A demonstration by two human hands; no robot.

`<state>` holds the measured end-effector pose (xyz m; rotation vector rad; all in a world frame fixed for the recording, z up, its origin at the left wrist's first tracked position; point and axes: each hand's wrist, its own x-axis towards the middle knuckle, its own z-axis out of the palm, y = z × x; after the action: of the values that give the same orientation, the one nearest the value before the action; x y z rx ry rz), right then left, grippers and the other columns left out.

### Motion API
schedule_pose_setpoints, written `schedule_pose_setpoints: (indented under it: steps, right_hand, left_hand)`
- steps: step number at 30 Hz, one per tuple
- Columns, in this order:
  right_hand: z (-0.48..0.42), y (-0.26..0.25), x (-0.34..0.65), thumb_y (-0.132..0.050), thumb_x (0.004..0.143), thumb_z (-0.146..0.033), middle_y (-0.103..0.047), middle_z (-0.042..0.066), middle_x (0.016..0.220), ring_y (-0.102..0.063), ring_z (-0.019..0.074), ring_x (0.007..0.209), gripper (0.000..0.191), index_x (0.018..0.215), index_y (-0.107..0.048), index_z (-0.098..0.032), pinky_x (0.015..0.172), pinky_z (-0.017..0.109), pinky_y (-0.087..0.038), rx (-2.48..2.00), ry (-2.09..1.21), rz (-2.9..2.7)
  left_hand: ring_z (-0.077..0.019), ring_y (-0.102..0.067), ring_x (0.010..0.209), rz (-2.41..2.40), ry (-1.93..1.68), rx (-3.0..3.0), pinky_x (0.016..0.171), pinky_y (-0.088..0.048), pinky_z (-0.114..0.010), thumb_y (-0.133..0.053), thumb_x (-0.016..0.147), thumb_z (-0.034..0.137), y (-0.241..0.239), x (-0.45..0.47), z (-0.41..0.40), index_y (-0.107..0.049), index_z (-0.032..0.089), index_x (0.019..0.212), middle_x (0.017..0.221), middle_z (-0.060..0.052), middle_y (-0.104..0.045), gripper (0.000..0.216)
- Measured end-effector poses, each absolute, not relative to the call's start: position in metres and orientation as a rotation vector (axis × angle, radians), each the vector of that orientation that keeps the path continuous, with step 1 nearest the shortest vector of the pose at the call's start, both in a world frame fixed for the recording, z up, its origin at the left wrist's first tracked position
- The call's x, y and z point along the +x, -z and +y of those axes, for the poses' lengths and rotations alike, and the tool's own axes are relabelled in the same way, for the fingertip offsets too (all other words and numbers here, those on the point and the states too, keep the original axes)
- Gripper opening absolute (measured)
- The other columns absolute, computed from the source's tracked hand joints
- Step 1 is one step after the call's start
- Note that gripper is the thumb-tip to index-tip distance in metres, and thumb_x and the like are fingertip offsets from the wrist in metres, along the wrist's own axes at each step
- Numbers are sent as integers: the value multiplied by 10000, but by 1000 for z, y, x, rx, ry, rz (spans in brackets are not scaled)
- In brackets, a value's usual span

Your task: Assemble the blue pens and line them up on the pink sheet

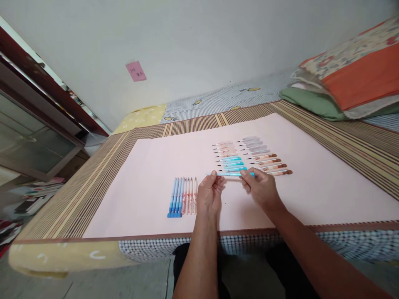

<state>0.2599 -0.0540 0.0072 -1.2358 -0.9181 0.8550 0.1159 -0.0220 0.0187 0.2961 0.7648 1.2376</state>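
Between my left hand (209, 193) and my right hand (262, 187) a turquoise and white pen (231, 175) is held level, each hand pinching it near one end. Just beyond it, several turquoise pens (233, 164) lie side by side, with pale pink pens (227, 146) above them. To their right are rows of grey pens (254, 144) and of cream pens with brown ends (270, 160); my right hand partly covers the lowest of these. Left of my left hand, blue pens (176, 195) and white-and-pink pens (188, 195) stand in an upright-looking row on the sheet.
A pale pink sheet (134, 187) lies under the pens on a striped mat (77, 191) over a bed. Folded bedding (358, 79) is piled at the back right. A pink note (136, 71) is stuck on the wall, and a glass-fronted cabinet (28, 137) stands at the left.
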Motion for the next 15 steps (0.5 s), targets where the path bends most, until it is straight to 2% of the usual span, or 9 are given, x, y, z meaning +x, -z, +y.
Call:
schedule_pose_setpoints:
  steps: [3,8,15]
  right_hand:
    - [-55,-6,259,-718,822,-497,-539,-32,533,-428,84,432,360,662,-623,-189,428,235,-335,-1265,-805,-979]
    - [-58,-9,259,-694,831,-498,-530,-28,533,-427,99,448,357,655,-608,-199,433,244,-334,-1283,-805,-1025]
    - [-58,-10,264,-641,874,-474,-541,-22,533,-470,124,487,333,676,-593,-210,504,264,-389,-1344,-777,-1191]
  left_hand:
    - [-101,-658,603,828,-1270,267,542,-488,-160,-797,772,168,-17,116,-20,-663,109,726,650,-36,-671,153]
    - [-91,-670,625,810,-1296,284,574,-493,-146,-772,765,81,-23,114,-20,-697,93,779,690,-39,-691,78]
    - [-108,-652,596,878,-1269,282,521,-478,-167,-802,735,119,-20,111,-19,-657,109,699,642,-31,-659,150]
